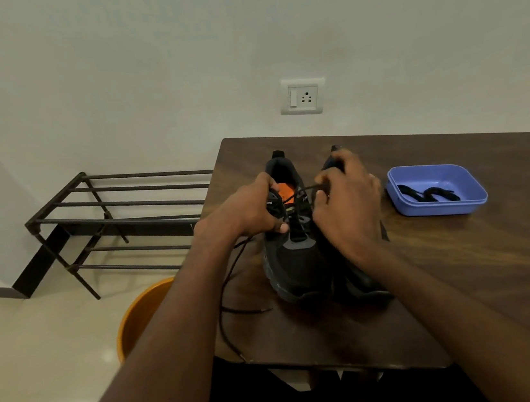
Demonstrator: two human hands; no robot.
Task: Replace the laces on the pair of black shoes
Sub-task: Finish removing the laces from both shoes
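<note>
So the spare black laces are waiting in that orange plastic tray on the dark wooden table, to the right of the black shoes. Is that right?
Not quite: the head view shows the tray is blue, not orange. The spare black laces do lie in it on the dark wooden table, right of the black shoes. The orange thing is a bucket on the floor.

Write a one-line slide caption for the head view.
Both hands work a lace on the left black shoe.

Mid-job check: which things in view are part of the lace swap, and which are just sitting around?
Part of the job:
left shoe
right shoe
old lace
blue tray with black laces
left hand
right hand

Just around:
shoe rack
orange tub
wall socket
</note>
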